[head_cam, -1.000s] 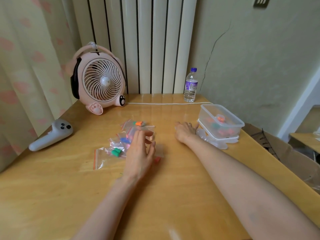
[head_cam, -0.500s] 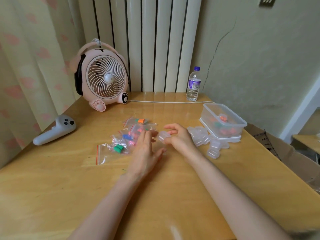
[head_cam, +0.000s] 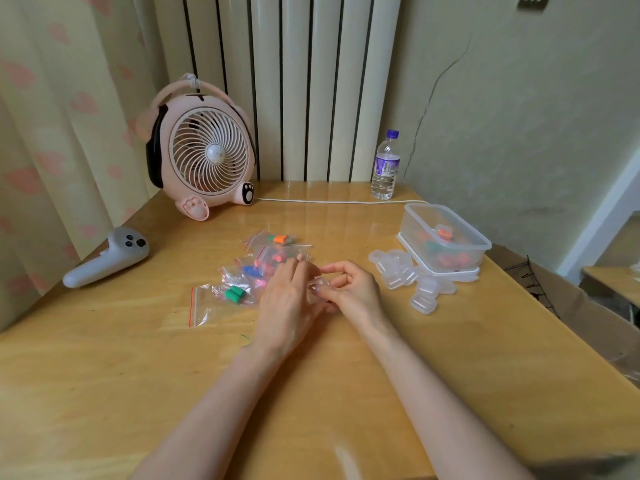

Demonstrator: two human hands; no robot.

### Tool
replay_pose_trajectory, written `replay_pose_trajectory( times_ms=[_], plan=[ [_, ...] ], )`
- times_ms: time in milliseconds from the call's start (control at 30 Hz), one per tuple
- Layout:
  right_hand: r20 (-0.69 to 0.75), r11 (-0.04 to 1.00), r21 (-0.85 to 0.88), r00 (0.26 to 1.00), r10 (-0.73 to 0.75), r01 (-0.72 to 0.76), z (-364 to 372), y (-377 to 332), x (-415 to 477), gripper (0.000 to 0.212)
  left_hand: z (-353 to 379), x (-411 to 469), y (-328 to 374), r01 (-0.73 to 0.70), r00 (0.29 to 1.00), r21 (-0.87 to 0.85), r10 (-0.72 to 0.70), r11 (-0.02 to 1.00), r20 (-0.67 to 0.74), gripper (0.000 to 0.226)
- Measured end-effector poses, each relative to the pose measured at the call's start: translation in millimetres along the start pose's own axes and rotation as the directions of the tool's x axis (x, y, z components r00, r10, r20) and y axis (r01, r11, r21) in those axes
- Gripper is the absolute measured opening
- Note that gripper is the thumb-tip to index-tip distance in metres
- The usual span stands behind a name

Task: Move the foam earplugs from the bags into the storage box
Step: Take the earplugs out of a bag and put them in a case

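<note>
So both forearms come in from the near edge of the counter and the hands meet around the middle. The right hand has its fingers curled and is pinching a little clear case between thumb and fingertips. The left hand is right up against the same case with its back to the camera. Its fingers reach out fairly straight over the bags, and honestly I can't tell if it's gripping the case or just touching it.

The bags are a loose pile of small zip ones just left of the hands, toward the middle of the counter. You can see green earplugs in the nearest bag, blue ones behind that, and orange ones in the farthest.

Over by the right edge there's a heap of empty clear cases, touching the storage box. The box is open and already has orange and green bits inside.

Near the left edge lies a white controller. A pink fan sits in the far left corner, with a white cable running along the far edge past a water bottle.
</note>
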State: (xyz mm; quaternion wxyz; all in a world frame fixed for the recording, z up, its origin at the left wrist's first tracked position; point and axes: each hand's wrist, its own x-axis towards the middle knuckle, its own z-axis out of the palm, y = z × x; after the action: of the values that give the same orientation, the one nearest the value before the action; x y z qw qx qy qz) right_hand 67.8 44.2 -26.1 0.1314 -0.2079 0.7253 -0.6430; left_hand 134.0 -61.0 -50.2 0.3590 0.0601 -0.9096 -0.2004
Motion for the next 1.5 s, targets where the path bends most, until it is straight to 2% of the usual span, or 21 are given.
replay_pose_trajectory(
  times_ms=[200, 367, 467, 600, 667, 733, 833, 967, 1067, 1133, 1200, 1300, 1433, 1500],
  plan=[
    [0.040, 0.999, -0.008, 0.998, -0.042, 0.043, 0.6, -1.8, -2.6, 0.031, -0.7, 1.7, 0.2, 0.010, 0.999, 0.057, -0.007, 0.998, -0.052, 0.055],
    [0.033, 0.997, 0.008, 0.996, -0.078, 0.078, -4.2, -2.4, 1.7, 0.025, -3.5, 4.5, -4.7, 0.112, 0.991, -0.125, -0.121, 0.986, -0.064, 0.045],
    [-0.030, 0.983, -0.172, 0.997, -0.074, 0.068, -11.3, 4.3, 7.4, 0.038, -8.1, 7.3, -8.9, 0.216, 0.970, -0.218, -0.236, 0.952, -0.067, 0.040],
    [0.092, 0.887, -0.459, 0.996, -0.012, 0.053, -15.6, 9.3, 5.7, 0.039, -11.7, 9.3, -17.3, 0.332, 0.931, -0.268, -0.360, 0.904, -0.062, 0.045],
    [0.102, 0.841, -0.536, 0.994, -0.026, 0.077, -14.2, 12.4, 5.4, 0.038, -13.4, 9.1, -19.4, 0.359, 0.920, -0.280, -0.389, 0.890, -0.058, 0.048],
    [0.076, 0.818, -0.565, 0.994, -0.081, 0.110, -11.8, 16.0, 6.5, 0.029, -15.0, 8.4, -17.9, 0.364, 0.917, -0.300, -0.396, 0.882, -0.050, 0.048],
    [0.006, 0.804, -0.578, 0.987, -0.163, 0.137, -9.6, 20.0, 10.2, 0.008, -15.1, 7.0, -12.8, 0.362, 0.919, -0.322, -0.392, 0.875, -0.034, 0.047],
    [-0.069, 0.820, -0.558, 0.978, -0.196, 0.125, -10.9, 18.3, 10.2, 0.008, -14.5, 6.5, -9.5, 0.385, 0.908, -0.319, -0.417, 0.866, -0.037, 0.050],
    [0.072, 0.821, -0.501, 0.958, -0.276, 0.274, -11.1, 12.6, 5.5, 0.019, -17.1, 7.2, -9.8, 0.415, 0.885, -0.316, -0.460, 0.853, -0.079, 0.051],
    [0.220, 0.785, -0.512, 0.937, -0.272, 0.348, -6.9, 13.0, 2.4, 0.021, -18.6, 6.2, -9.8, 0.421, 0.874, -0.336, -0.476, 0.843, -0.101, 0.051],
    [0.287, 0.761, -0.532, 0.925, -0.250, 0.371, -1.1, 19.3, 3.1, 0.020, -19.1, 5.2, -9.7, 0.420, 0.871, -0.360, -0.481, 0.833, -0.098, 0.049],
    [0.247, 0.759, -0.546, 0.934, -0.258, 0.354, 2.4, 24.1, 6.2, 0.010, -19.5, 4.5, -9.2, 0.410, 0.872, -0.377, -0.478, 0.831, -0.105, 0.047],
    [0.130, 0.821, -0.470, 0.945, -0.300, 0.325, 3.1, 20.1, 4.9, 0.010, -20.1, 5.3, -9.4, 0.393, 0.876, -0.396, -0.469, 0.830, -0.112, 0.044],
    [0.150, 0.821, -0.468, 0.945, -0.291, 0.327, 8.2, 20.3, 1.2, 0.011, -20.2, 5.8, -9.5, 0.390, 0.877, -0.405, -0.467, 0.827, -0.109, 0.043]
  ],
)
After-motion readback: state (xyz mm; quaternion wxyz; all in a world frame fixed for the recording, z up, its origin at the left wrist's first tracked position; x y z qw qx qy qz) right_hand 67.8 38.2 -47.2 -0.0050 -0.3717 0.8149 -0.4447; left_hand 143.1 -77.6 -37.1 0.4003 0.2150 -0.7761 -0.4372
